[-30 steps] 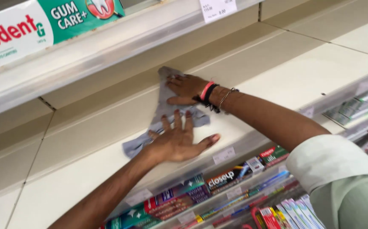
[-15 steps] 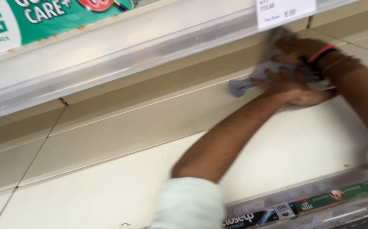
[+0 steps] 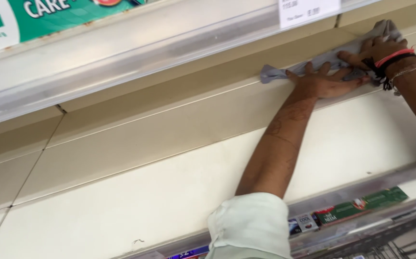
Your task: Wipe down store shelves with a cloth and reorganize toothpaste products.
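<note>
Both hands up at the back of a cream shelf, pressing a grey cloth where the shelf meets the back panel. Left hand lies flat w/ fingers spread, palm down on the cloth's lower part; not gripping, just pressing. Right hand sits just above & to the right of it, fingers laid over the cloth's upper part, pressing it vs. the panel; can't tell if any fingers curl round the fabric. The two hands nearly touch. Cloth runs diagonally: left end pokes out past the left fingertips, right end bunches up above the right hand, near the underside of the shelf above. Right wrist wears bands, pink & black, plus a thin chain. Left forearm reaches up from a white rolled sleeve at bottom centre. Above, a metal rail carries a white price tag; a green & white box sits top left. Along the shelf's front edge at bottom right, a label strip, w/ products below it too blurry to tell.
</note>
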